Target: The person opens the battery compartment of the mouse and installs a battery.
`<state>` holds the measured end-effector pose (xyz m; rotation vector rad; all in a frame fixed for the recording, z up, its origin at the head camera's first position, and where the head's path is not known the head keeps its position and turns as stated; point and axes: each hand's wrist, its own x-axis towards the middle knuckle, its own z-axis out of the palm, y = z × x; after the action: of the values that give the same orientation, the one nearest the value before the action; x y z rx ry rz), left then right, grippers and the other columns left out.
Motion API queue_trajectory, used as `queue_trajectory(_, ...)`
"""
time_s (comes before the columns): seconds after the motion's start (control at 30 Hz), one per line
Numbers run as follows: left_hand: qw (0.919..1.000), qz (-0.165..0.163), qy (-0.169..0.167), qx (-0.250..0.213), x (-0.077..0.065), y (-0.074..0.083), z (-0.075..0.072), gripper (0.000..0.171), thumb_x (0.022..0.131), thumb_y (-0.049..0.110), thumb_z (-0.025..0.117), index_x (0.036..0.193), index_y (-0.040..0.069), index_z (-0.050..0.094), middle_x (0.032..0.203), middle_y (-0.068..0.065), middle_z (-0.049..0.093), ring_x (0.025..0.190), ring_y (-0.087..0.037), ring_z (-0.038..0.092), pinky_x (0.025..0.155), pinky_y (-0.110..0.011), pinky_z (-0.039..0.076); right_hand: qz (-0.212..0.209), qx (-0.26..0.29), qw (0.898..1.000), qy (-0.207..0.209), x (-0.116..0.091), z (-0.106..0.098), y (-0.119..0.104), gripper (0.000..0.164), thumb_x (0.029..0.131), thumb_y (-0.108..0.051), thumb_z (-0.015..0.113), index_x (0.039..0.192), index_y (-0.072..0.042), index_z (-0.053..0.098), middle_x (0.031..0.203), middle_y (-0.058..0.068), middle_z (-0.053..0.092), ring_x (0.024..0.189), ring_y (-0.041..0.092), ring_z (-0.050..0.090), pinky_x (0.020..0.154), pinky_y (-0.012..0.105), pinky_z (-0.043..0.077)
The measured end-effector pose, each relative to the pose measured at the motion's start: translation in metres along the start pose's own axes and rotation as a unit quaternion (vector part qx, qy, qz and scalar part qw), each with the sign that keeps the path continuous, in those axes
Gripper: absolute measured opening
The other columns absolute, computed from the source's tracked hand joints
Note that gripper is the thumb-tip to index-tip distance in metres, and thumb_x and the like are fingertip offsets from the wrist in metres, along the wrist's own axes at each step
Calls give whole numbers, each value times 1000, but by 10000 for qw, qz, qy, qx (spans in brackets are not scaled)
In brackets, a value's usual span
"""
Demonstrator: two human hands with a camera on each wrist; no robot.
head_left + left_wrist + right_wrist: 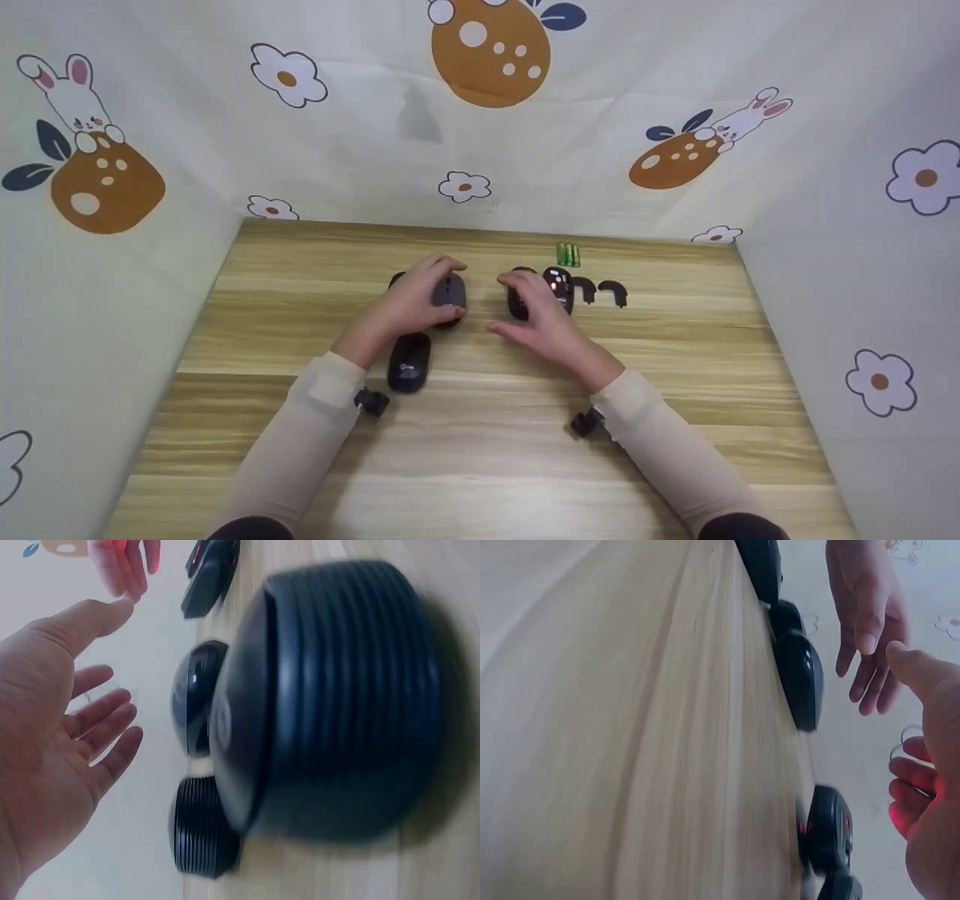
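Note:
My left hand (pixel 412 300) hovers with spread fingers over a dark computer mouse (pixel 451 286), holding nothing. A second mouse (pixel 397 278) is mostly hidden behind that hand. Nearer to me lies a glossy black mouse (pixel 409 364); its ribbed side (pixel 352 697) looms large in the left wrist view. My right hand (pixel 547 322) is raised, thumb and fingers apart, in front of two more dark mice. One of these (pixel 557 279) shows its underside with labels and a red light; the other (pixel 517 306) is partly covered by my fingers.
Green batteries (pixel 568 255) lie side by side behind the right-hand mice. Two black curved pieces (pixel 583 289) (pixel 614 292) rest to their right. The wooden tabletop (pixel 465 450) is bounded by patterned cloth walls (pixel 360 165) at the back and both sides.

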<state>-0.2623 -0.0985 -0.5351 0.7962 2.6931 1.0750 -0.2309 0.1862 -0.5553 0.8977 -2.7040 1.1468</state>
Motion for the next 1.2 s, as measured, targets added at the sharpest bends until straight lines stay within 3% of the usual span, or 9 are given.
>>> queue_trajectory(0.17,9998,15,-13,-201,-9,-11,-6,73,92,25,91,155,11,58,153,-11,56,140,-33,56,121,-55,45,34,82,9999,-67,7,10,-10,78,92,-31,93,155,-6,55,156,11,55,147,28,49,127,45,40)
queue_trajectory(0.4,9998,-101,15,-145,-18,-22,-13,79,88,28,93,157,13,57,155,-9,55,142,-36,56,121,-59,44,133,99,9995,-257,17,22,-15,83,93,-37,91,157,-2,52,159,12,52,150,28,48,129,41,38)
queue_trajectory(0.83,9962,-204,-329,787,-15,-37,-14,96,81,40,98,161,12,53,163,-13,53,149,-38,50,125,-60,40,760,-165,9936,-823,38,43,-22,101,89,-42,94,166,-3,43,170,18,41,157,35,42,130,48,35)
queue_trajectory(1.2,9906,47,-609,1222,-7,-43,-10,112,77,50,98,164,2,47,166,-18,51,155,-40,44,131,-55,33,906,-236,9872,-1291,58,59,-24,110,85,-35,98,169,-1,37,171,27,37,158,42,37,132,49,32)
